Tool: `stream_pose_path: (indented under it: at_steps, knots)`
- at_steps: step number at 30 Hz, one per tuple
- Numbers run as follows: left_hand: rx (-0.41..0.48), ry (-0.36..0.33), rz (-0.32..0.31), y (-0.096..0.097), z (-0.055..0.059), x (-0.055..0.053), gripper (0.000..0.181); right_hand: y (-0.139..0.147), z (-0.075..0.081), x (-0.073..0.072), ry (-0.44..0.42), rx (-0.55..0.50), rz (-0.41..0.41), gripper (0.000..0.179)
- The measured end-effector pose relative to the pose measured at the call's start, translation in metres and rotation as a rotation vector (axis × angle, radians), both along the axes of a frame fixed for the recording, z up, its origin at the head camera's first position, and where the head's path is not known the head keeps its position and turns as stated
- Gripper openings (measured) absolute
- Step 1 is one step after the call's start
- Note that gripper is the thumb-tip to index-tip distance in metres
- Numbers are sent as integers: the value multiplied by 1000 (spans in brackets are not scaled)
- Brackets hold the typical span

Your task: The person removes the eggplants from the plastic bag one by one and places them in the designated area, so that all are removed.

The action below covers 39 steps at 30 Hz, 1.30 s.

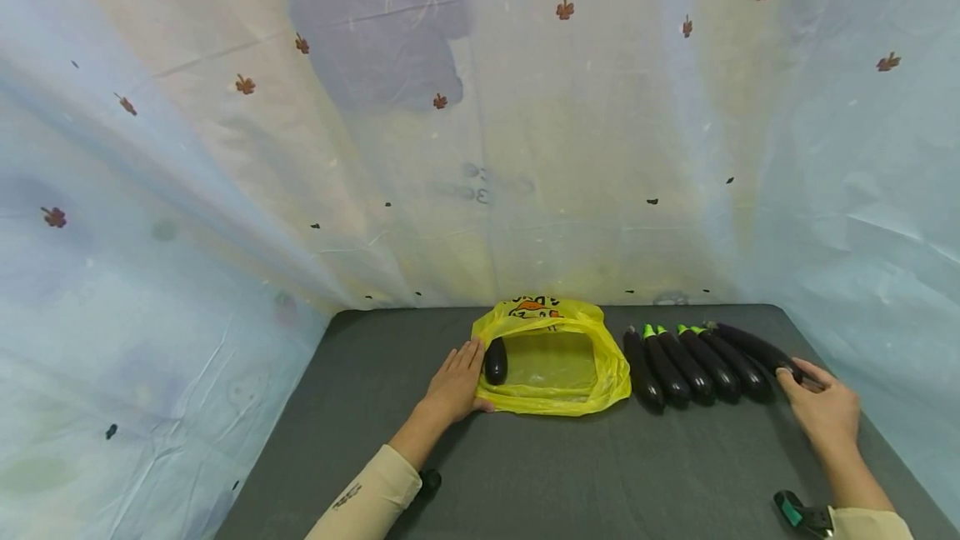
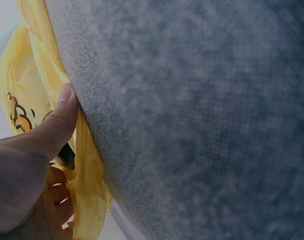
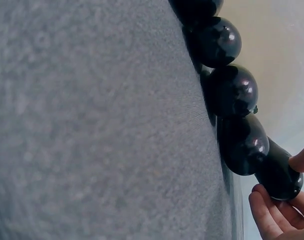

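Observation:
A yellow plastic bag lies with its wide mouth facing me, and one dark eggplant shows inside at its left. My left hand rests along the bag's left side, fingers stretched out and thumb spread against the plastic near the lower rim. At the right, my right hand pinches the rounded near end of a long eggplant between thumb and fingers. That eggplant slants across the right end of a row of eggplants, its stem end toward the back.
The row's eggplants lie side by side on the dark grey table, right of the bag, some with bright green stem caps. Behind and beside the table hangs a pale patterned sheet. A wrist device sits by the right sleeve.

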<state>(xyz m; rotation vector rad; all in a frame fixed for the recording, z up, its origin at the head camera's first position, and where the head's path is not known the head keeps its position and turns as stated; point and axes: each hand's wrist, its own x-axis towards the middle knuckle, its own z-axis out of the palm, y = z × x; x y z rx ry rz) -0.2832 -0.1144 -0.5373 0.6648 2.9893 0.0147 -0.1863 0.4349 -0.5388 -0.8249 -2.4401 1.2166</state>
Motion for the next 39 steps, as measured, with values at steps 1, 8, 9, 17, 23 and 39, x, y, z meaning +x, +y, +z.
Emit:
stream_pose_path:
  at_steps: [1,8,9,17,23,39]
  knots:
    - [2,2,-1,0,0,0,119,1,-1,0,-3,3,3,66]
    - [-5,5,0,0,-1,-1,119,4,-6,1,-34,18,33,66]
    - [-8,3,1,0,-1,-1,119,5,-6,1,-39,18,39,66]
    - [3,-7,2,0,2,1,119,2,-5,3,-63,53,65,63]
    - [8,-5,1,0,2,1,118,4,-8,3,-78,42,73,65]
    - [-2,16,-8,0,-1,0,118,9,-16,3,-60,69,114,61]
